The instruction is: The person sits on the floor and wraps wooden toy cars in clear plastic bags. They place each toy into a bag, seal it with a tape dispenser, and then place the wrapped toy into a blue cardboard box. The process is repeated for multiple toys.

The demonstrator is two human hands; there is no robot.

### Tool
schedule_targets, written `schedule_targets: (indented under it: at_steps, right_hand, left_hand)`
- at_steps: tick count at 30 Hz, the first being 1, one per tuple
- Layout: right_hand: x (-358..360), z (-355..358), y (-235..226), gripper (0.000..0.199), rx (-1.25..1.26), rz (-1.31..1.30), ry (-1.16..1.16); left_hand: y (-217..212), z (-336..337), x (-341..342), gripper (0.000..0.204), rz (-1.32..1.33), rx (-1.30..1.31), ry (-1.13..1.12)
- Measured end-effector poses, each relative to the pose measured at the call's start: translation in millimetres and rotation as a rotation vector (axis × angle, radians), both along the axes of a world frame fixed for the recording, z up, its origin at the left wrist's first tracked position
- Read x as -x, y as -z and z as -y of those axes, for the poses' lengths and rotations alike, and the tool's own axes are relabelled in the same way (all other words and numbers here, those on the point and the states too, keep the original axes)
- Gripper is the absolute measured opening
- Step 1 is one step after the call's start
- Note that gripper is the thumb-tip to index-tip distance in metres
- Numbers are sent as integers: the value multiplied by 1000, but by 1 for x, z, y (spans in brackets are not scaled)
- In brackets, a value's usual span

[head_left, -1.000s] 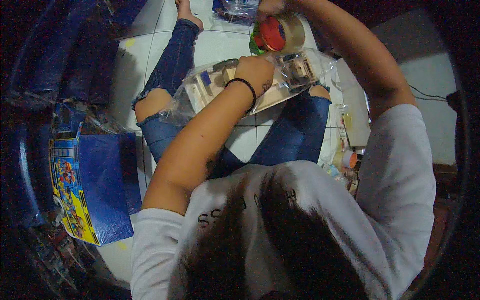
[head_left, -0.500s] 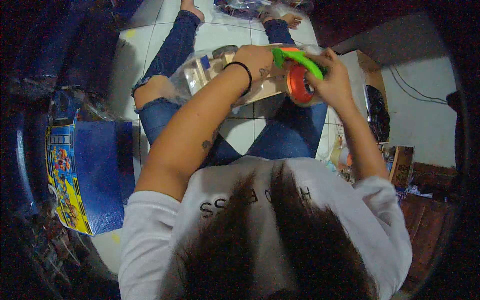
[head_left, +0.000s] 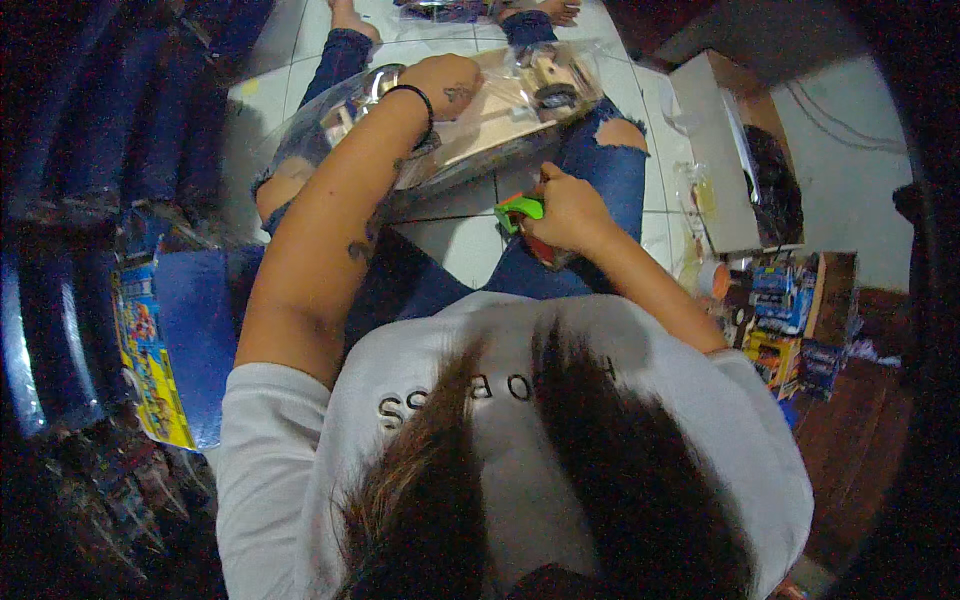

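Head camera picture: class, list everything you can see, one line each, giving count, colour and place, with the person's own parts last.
Clear plastic package: one, transparent with tan card and small parts inside, across the lap.
Tape dispenser: one, green and red, at the right knee.
Blue printed box: one, blue with yellow edge, on the floor at left.
White open box: one, white, on the floor at right.
Small colourful boxes: several, mixed colours, stacked at right.
Tiled floor: white, between the legs.
Wristband: one, black, on the left wrist.
Jeans: blue, torn at the knees.
Shirt: white.
Left hand: resting on the package.
Right hand: grip shut on the tape dispenser.
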State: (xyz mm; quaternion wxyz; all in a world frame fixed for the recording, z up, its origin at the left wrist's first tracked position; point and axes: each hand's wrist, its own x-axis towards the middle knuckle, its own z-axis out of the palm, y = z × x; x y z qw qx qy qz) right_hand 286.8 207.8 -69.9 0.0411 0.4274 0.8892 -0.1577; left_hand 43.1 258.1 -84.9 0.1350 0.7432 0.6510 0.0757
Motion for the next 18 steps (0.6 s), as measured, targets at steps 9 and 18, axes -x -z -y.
schedule_targets:
  at_steps: [9,18]
  right_hand:
    - [-187,-86,89,50,-567,-782,790]
    - [-110,-96,110,73,-708,-669,670]
  left_hand:
    - [-32,-24,-11,43,-234,-146,133]
    - [15,-76,35,87,220,706,152]
